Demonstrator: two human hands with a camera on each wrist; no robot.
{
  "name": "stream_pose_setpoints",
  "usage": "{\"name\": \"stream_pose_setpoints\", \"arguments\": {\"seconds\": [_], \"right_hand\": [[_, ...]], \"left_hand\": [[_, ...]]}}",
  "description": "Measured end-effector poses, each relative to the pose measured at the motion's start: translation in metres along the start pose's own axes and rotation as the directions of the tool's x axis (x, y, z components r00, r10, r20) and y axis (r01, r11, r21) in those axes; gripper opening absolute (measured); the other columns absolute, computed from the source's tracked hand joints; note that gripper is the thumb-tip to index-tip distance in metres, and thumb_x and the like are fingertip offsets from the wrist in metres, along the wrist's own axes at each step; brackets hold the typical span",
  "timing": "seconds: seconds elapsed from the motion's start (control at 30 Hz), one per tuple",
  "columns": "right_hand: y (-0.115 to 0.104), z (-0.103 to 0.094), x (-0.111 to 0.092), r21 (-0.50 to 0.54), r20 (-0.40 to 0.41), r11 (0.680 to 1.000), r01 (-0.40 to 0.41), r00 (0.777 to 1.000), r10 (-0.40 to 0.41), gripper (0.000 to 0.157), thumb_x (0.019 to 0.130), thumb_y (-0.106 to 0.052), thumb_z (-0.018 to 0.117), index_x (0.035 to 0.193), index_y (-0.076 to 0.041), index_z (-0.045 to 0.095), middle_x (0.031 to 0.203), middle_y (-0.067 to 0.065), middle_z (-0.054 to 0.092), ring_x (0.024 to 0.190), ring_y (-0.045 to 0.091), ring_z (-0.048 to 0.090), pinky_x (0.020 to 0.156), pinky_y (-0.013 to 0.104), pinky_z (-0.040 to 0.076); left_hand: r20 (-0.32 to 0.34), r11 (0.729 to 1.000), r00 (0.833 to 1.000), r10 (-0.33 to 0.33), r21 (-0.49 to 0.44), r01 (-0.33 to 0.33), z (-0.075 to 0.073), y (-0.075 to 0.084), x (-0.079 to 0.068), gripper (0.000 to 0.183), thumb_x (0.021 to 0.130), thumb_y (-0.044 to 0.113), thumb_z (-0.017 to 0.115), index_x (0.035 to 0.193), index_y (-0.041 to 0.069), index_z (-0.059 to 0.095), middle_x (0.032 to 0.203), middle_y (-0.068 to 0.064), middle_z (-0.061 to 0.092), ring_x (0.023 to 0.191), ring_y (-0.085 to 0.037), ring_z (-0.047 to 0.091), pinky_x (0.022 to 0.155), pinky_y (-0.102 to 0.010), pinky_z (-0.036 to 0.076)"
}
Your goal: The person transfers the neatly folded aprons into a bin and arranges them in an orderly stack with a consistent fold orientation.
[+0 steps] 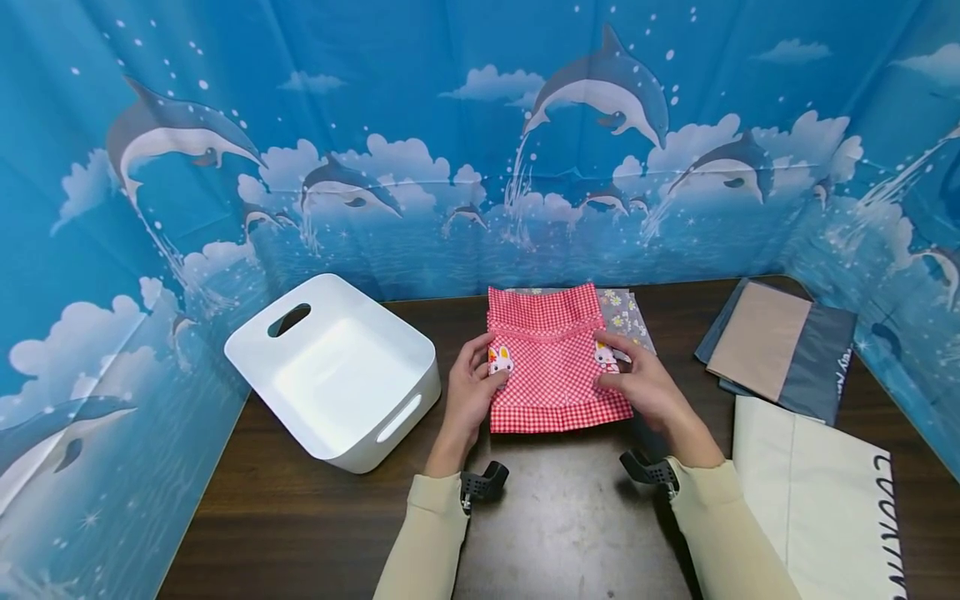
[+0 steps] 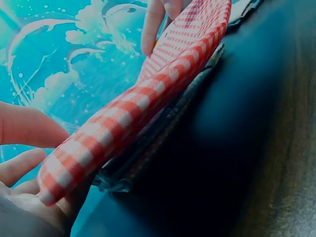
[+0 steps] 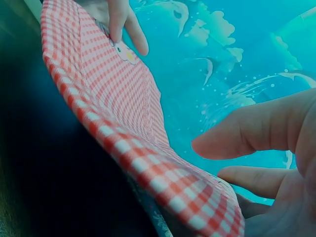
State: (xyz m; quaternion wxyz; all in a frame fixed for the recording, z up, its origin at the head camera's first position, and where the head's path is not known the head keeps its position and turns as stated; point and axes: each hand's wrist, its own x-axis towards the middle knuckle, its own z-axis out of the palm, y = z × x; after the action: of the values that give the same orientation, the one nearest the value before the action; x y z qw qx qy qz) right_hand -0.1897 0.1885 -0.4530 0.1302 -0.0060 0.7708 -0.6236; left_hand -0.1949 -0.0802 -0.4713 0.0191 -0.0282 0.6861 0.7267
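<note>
Red-checked cloth [image 1: 547,379] spread between two hands at mid-table: we saw it lying partly over a grey floral cloth [image 1: 637,321], whose flowered corner showed behind its right side. From the head view we saw the left hand [image 1: 468,390] gripping the left edge and the right hand [image 1: 651,390] the right, both partly closed, thumbs toward us, each beside a printed rabbit.

Only the wrist views gave us the near edge side-on. Through the left one we saw a thick, rounded, checked border raised above dim folded layers [image 2: 123,175], with thumb and fingers on either side of it. Through the right one we saw the border sag in a curve, the right fingers about its end and the thumb standing apart from them; how firmly that hand held on, we could not tell.

Only the head view showed us the rest: to the left, a white bin [image 1: 427,383] with slotted handles; to the right, a dark folded bundle [image 1: 821,354] with a tan panel, and nearer us a cream cloth [image 1: 810,492] with black lettering, all on a brown table [image 1: 315,533] before a blue dolphin-print sheet [image 1: 450,83].
</note>
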Motion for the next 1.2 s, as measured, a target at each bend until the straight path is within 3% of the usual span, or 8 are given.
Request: {"name": "stream_pose_setpoints", "arguments": {"seconds": [0.2,0.53,0.8,1.2], "right_hand": [[-0.003,-0.001,-0.002,0.017,0.013,1.000,0.024,1.000,-0.024,0.083,0.094,0.004,0.066,0.169,-0.008,0.033,0.172,0.025,0.029,0.129,0.038,0.055,0.085,0.021,0.055],[-0.006,-0.002,-0.005,0.088,0.018,0.995,0.047,0.999,-0.049,0.087,0.092,0.006,0.068,0.170,-0.009,0.031,0.168,0.027,0.034,0.118,0.026,0.060,0.083,0.022,0.060],[-0.007,-0.006,-0.007,0.128,0.016,0.990,0.055,0.998,-0.058,0.090,0.092,0.005,0.069,0.171,-0.012,0.030,0.165,0.026,0.036,0.108,0.019,0.060,0.082,0.022,0.061],[-0.009,-0.007,-0.007,0.142,0.016,0.987,0.079,0.996,-0.082,0.090,0.094,0.005,0.068,0.172,-0.015,0.029,0.166,0.023,0.035,0.103,0.014,0.060,0.081,0.021,0.060]], "left_hand": [[0.013,1.000,1.000,-0.002,0.006,0.002,-0.004,0.006,0.000,0.062,0.098,-0.007,0.067,0.155,0.013,0.053,0.162,-0.014,0.053,0.128,-0.030,0.068,0.094,-0.027,0.061],[0.051,0.999,0.998,-0.044,-0.019,0.045,-0.011,0.008,0.002,0.061,0.100,-0.007,0.066,0.157,0.011,0.056,0.168,-0.015,0.046,0.147,-0.033,0.057,0.114,-0.044,0.052],[0.080,0.999,0.996,-0.042,-0.029,0.044,-0.010,0.011,0.004,0.063,0.100,-0.004,0.068,0.159,0.012,0.053,0.172,-0.012,0.042,0.151,-0.033,0.053,0.114,-0.043,0.049],[0.090,0.999,0.995,-0.040,-0.018,0.042,-0.008,0.013,0.005,0.068,0.097,-0.006,0.070,0.159,0.016,0.053,0.169,-0.011,0.044,0.145,-0.033,0.058,0.113,-0.041,0.052]]}}
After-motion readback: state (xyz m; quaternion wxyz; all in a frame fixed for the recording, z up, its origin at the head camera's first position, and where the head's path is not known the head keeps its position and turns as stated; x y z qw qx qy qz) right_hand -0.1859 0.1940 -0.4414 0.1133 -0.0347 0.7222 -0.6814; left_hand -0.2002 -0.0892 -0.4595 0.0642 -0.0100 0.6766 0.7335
